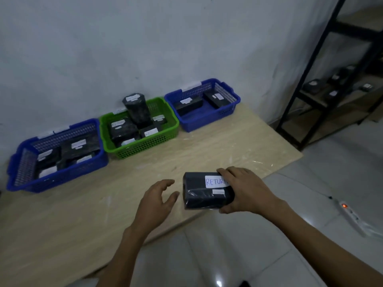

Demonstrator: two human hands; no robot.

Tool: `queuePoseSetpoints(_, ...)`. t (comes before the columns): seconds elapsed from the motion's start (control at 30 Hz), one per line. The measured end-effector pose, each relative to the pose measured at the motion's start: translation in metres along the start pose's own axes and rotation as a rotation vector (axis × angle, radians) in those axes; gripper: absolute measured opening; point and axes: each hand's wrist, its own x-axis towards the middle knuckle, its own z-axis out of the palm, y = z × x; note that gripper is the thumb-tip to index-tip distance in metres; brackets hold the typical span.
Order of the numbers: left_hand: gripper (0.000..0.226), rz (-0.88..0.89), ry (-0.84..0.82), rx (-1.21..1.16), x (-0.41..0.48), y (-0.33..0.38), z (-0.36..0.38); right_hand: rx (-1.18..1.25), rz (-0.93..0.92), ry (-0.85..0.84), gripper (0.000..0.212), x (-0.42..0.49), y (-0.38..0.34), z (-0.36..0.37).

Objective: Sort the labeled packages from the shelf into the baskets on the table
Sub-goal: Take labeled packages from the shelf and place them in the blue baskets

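My right hand (246,189) grips a black wrapped package (199,193) by its right end, over the table's near edge. Its white label reads "RETUR", partly covered by my fingers. My left hand (157,201) hovers just left of the package, fingers apart, not touching it. Three baskets stand along the wall: a blue basket (20,168) at the left, a green basket (165,133) in the middle and another blue basket (230,108) at the right. All three hold black labeled packages. More packages (313,85) lie on the black metal shelf (306,79) at the right.
The wooden table (83,214) runs from the wall to its near edge by my hands. One tall package (137,110) stands upright in the green basket. A white power strip (350,214) with a lit red switch lies on the tiled floor at the right.
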Motion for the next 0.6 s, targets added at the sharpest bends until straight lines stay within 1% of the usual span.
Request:
queuePoseSetpoints(0.17,0.037,-0.065,0.082,-0.020,0.054,0.032,0.017,-0.113,-0.099,0.027,0.113,0.058,0.071,-0.031)
queuePoseSetpoints(0.3,0.038,-0.107,0.101,-0.001,0.109,0.040,0.029,-0.123,-0.135,0.033,0.112,0.108,0.112,-0.040)
queuePoseSetpoints(0.4,0.038,-0.117,0.128,0.001,0.153,0.039,0.039,-0.134,-0.146,0.001,0.112,0.150,0.138,-0.043)
queuePoseSetpoints(0.47,0.038,-0.126,0.110,0.005,0.185,0.037,0.044,-0.141,-0.148,-0.013,0.112,0.178,0.153,-0.045)
queuePoseSetpoints(0.6,0.039,-0.163,0.004,0.006,0.239,0.034,0.049,-0.125,-0.132,-0.109,0.112,0.227,0.175,-0.054)
